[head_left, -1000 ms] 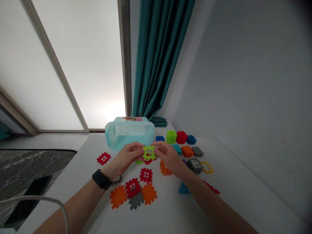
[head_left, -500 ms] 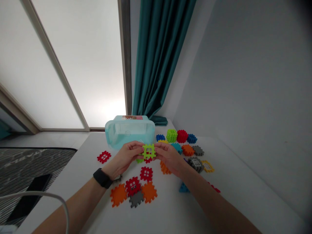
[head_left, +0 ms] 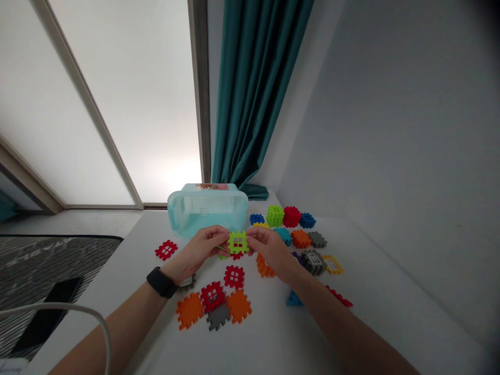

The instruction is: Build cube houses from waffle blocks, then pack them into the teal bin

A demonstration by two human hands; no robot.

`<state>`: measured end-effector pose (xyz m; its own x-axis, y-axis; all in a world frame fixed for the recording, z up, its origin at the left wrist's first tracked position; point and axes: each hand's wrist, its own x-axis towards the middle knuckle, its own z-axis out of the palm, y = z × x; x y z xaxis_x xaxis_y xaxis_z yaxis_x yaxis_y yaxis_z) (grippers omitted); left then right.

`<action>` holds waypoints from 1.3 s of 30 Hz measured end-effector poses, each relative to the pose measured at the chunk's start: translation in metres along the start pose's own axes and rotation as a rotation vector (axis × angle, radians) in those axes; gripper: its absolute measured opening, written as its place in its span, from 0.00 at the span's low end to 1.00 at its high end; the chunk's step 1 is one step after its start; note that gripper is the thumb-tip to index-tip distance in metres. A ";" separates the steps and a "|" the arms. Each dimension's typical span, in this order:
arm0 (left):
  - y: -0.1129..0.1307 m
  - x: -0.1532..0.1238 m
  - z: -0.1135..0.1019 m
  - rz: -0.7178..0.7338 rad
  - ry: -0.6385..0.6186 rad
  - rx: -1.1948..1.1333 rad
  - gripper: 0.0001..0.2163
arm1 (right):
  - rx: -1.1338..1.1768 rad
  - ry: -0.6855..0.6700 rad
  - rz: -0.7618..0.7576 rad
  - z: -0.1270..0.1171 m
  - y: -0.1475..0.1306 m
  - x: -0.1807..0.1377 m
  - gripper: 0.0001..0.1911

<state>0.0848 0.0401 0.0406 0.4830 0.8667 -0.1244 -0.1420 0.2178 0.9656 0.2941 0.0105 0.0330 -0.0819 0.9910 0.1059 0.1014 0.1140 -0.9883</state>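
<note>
Both hands hold a lime-green waffle tile (head_left: pixel 238 242) upright above the white table (head_left: pixel 375 312). My left hand (head_left: pixel 199 251), with a black watch on its wrist, pinches the tile's left edge. My right hand (head_left: pixel 269 249) pinches the right edge. Under the tile lie a green piece and a red piece, partly hidden. Nearer me lie a red window tile (head_left: pixel 234 276), another red tile (head_left: pixel 213 297), two orange tiles (head_left: pixel 239 305) and a grey tile (head_left: pixel 219 317).
A pale blue plastic tub (head_left: pixel 207 208) lies on its side behind the hands. Assembled cubes, green (head_left: pixel 275 215), red (head_left: pixel 291 216) and blue (head_left: pixel 307 220), stand at the back right among loose tiles. A lone red tile (head_left: pixel 166 250) lies left. A phone (head_left: pixel 50 307) lies on the floor mat.
The hands and the green tile have shifted slightly away from me and up in the picture. The grip is the same. The pieces on the table have not moved.
</note>
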 end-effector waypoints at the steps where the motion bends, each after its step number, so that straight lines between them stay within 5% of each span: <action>1: 0.000 0.000 -0.001 0.007 -0.010 0.019 0.16 | -0.111 0.010 -0.090 -0.001 -0.001 -0.001 0.07; 6: 0.001 -0.001 -0.004 0.051 -0.083 0.145 0.18 | -0.594 0.019 -0.628 -0.009 -0.006 -0.006 0.05; 9: 0.003 -0.001 -0.006 0.127 -0.083 0.230 0.19 | -0.695 0.002 -0.798 -0.013 -0.005 -0.008 0.07; 24: 0.011 -0.003 -0.016 0.574 -0.073 0.804 0.16 | -0.832 -0.007 -1.005 -0.022 0.001 -0.012 0.12; 32: 0.007 -0.006 -0.018 0.841 0.051 1.070 0.12 | -0.780 -0.008 -0.918 -0.018 0.006 -0.012 0.13; 36: 0.007 -0.009 -0.018 0.975 0.135 1.253 0.12 | -0.521 0.090 -0.597 -0.010 0.004 -0.008 0.13; 39: 0.006 -0.010 -0.018 1.057 0.154 1.293 0.13 | -0.237 0.007 -0.292 -0.007 -0.001 -0.007 0.11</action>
<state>0.0634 0.0404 0.0436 0.5517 0.4310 0.7140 0.4665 -0.8691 0.1641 0.3017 0.0042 0.0341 -0.1344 0.9147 0.3811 0.3018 0.4041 -0.8635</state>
